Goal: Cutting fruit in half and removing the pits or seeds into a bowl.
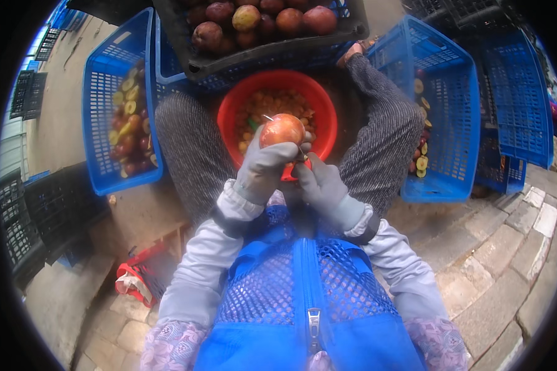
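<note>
My left hand (270,168), in a grey glove, holds a round red-orange fruit (282,131), plum-like, over a red plastic basin (326,99). A thin metal tip (268,118) shows at the upper left of the fruit. My right hand (322,185), gloved too, is closed on a small tool with a red handle (288,172) just below the fruit; a thin metal part of it reaches the fruit's lower right side. What kind of tool it is cannot be told. The basin, between my knees, holds many small yellow-orange pieces (269,99) and something green.
A black crate (269,48) of whole dark red fruit stands beyond the basin. Blue plastic crates at left (90,134) and right (469,139) hold whole and halved fruit. Black crates (60,208) are at far left; a red basket (144,273) sits on the lower left paving.
</note>
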The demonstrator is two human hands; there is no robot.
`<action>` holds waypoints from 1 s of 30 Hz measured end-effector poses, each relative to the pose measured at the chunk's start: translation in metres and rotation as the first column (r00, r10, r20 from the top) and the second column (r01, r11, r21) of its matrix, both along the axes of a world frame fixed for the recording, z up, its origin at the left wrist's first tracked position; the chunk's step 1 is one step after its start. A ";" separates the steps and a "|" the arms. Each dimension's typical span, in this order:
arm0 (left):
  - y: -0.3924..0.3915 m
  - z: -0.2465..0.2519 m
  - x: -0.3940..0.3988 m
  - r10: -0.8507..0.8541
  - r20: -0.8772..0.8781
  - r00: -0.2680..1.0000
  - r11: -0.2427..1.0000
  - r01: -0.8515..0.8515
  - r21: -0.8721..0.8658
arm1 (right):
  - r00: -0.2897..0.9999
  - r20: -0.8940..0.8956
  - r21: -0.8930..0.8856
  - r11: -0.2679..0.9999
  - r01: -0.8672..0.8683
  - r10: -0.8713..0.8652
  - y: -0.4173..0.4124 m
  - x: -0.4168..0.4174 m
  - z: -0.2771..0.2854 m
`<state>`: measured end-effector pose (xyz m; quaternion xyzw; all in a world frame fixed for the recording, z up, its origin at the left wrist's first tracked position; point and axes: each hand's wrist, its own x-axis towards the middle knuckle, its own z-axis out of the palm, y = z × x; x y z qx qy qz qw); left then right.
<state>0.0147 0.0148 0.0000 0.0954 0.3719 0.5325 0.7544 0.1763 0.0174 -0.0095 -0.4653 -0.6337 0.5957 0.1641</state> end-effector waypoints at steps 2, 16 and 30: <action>0.000 0.009 -0.004 -0.023 -0.308 0.951 1.000 0.023 -0.003 | 1.000 0.015 -0.011 1.000 -0.021 0.021 0.005 0.004 -0.007; -0.003 -0.001 -0.001 0.100 -0.411 0.906 0.993 -0.063 0.101 | 0.986 0.129 0.078 0.990 -0.117 0.106 0.005 0.012 -0.013; -0.009 -0.003 -0.003 0.157 -0.537 0.829 0.985 -0.173 0.021 | 0.960 0.180 0.095 0.967 -0.236 0.217 0.010 0.014 -0.009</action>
